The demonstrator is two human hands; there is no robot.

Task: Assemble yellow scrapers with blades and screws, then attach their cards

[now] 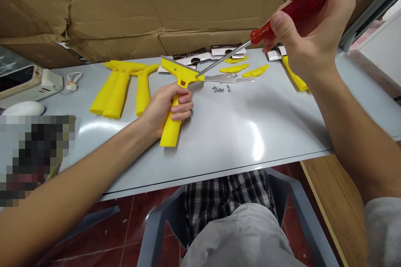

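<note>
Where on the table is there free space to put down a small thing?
The widest free patch of the table lies right of the held yellow handle, in front of the loose screws. It is crowded at the back, around the yellow strips, metal blades and packages.

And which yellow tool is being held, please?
The yellow tool in the left hand, at the tip of the screwdriver; the others lie on the table.

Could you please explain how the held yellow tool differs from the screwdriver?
The yellow tool has an opaque handle; the screwdriver a translucent red one. The left hand holds the yellow tool, the right hand the screwdriver. The yellow tool has a wide head, the screwdriver a slim shaft. Both are gripped by the handle.
</note>
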